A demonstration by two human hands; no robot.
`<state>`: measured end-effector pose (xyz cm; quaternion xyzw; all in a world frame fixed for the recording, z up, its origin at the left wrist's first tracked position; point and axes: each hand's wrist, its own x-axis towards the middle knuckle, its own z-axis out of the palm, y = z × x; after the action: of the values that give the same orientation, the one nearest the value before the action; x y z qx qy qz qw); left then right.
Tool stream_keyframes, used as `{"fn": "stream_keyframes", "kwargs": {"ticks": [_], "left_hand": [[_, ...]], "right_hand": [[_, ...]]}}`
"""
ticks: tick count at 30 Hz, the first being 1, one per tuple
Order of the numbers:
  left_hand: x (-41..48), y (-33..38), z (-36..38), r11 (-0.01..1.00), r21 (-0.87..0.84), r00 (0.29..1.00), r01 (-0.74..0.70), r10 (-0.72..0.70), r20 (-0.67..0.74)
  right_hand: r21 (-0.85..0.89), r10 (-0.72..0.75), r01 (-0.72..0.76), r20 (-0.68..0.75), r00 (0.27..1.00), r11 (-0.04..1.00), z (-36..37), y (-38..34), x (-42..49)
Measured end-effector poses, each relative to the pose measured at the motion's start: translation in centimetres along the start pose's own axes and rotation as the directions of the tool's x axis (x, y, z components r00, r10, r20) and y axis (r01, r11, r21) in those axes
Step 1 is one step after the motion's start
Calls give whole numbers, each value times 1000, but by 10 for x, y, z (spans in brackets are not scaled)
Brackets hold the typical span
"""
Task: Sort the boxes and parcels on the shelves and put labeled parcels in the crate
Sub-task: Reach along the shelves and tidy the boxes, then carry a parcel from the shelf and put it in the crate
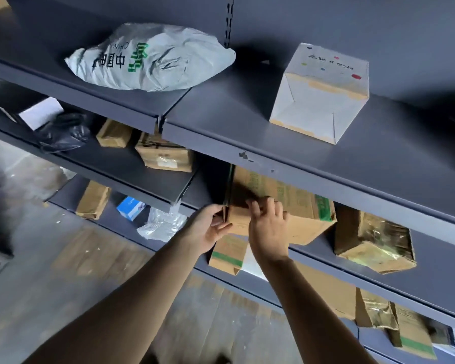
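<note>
Left hand (208, 228) cups the near corner of the green-printed cardboard box (302, 203), right hand (269, 229) hooks its top edge; the box extends rightward from both.

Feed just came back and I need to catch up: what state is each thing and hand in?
Cardboard box: on the second shelf, held at its left end.
Left hand: grips the box's corner.
Right hand: fingers curled over the box's top.
Mail bag: crumpled, lying on the top shelf.
White box: closed, standing on the top shelf.
Taped parcel: sealed, right of the cardboard box.
</note>
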<state>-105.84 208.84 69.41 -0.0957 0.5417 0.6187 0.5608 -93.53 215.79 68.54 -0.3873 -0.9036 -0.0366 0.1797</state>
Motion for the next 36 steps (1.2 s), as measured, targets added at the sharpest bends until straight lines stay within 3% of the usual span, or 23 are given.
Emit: {"fn": "stream_keyframes", "kwargs": {"ticks": [5, 8, 13, 19, 24, 28, 30, 33, 36], "left_hand": [[-9, 11, 10, 996, -65, 998, -65, 66, 20], [-19, 22, 0, 993, 61, 995, -97, 99, -22], [-39, 47, -41, 970, 212, 987, -122, 141, -73], [-35, 95, -93, 929, 327, 966, -172, 224, -126], [-3, 142, -132, 861, 469, 952, -195, 281, -119], [38, 183, -163, 808, 553, 957, -204, 284, -63], [62, 206, -174, 782, 583, 960, -220, 281, -15], [93, 231, -179, 715, 661, 968, -228, 239, 76], [104, 240, -171, 662, 706, 967, -250, 201, 153]], "right_hand": [[189, 38, -75, 195, 980, 979, 3, 11, 8], [254, 28, -114, 317, 948, 961, 0, 7, 5], [278, -123, 9, 394, 911, 961, -9, -22, 12], [432, -115, -141, 514, 850, 891, -8, -83, 33], [402, -21, -270, 588, 808, 875, 26, -137, 64], [424, 212, -565, 635, 743, 708, 60, -171, 98], [453, 315, -641, 605, 731, 619, 79, -181, 116], [498, 422, -710, 576, 700, 498, 100, -189, 139], [606, 381, -674, 556, 739, 423, 119, -187, 146]]}}
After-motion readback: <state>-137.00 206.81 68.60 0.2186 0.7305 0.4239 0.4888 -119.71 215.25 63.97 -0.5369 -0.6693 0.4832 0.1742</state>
